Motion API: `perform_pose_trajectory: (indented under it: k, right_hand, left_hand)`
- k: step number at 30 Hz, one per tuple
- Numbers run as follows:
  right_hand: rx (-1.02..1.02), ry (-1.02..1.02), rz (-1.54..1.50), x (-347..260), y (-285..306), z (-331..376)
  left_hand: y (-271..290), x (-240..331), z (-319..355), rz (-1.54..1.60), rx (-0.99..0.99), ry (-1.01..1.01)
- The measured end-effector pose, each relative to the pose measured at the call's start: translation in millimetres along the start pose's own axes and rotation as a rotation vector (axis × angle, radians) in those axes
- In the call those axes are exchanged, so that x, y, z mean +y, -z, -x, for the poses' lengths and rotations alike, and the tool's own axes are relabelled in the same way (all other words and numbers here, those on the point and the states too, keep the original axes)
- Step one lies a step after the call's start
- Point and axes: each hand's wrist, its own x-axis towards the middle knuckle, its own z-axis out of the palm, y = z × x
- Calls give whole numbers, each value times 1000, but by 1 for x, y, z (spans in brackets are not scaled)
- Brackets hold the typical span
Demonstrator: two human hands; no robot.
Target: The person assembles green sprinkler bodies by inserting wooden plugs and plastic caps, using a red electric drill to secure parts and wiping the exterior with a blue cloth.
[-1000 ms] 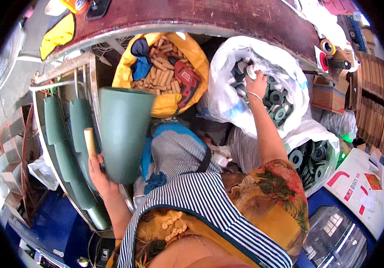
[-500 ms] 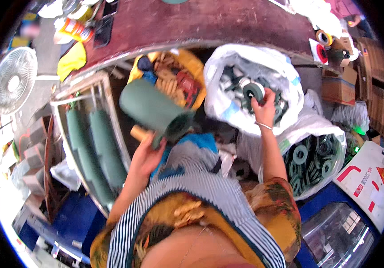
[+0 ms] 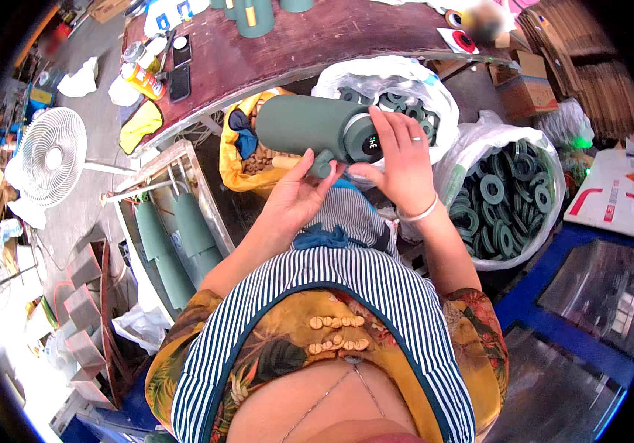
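A dark green thermos flask point(image 3: 298, 127) lies sideways in front of me, its mouth pointing right. My left hand point(image 3: 293, 198) grips it from below, fingers by the tan-and-green side handle point(image 3: 309, 162). My right hand point(image 3: 404, 164) is closed around the dark green lid point(image 3: 363, 139) at the flask's mouth. The lid's round top shows a small lit display. Whether its thread has caught cannot be seen. Behind my right hand stands a white bag point(image 3: 435, 92) of lids. To the right, another white bag point(image 3: 456, 166) is full of green rings.
A yellow bag point(image 3: 237, 176) of tan pieces sits beyond the flask. Left of me, a frame box point(image 3: 217, 221) holds green flask bodies. The dark red table point(image 3: 287, 55) carries more flasks, phones and an orange can point(image 3: 143, 80). A white fan point(image 3: 51, 155) stands farther left.
My right hand has brought the lid out of the white bag to the flask's mouth. The flask has swung to lie more level, and the view has shifted.
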Motion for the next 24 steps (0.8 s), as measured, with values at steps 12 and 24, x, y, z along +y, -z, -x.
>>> perform_pose_trajectory:
  k: [12,24]
  right_hand:
    - [-180,283,-229,17,55,-7]
    - [-189,329,270,56,49,4]
  left_hand:
    - [-11,-6,16,-39,-144,156]
    - [-23,-101,-26,65,-143,-255]
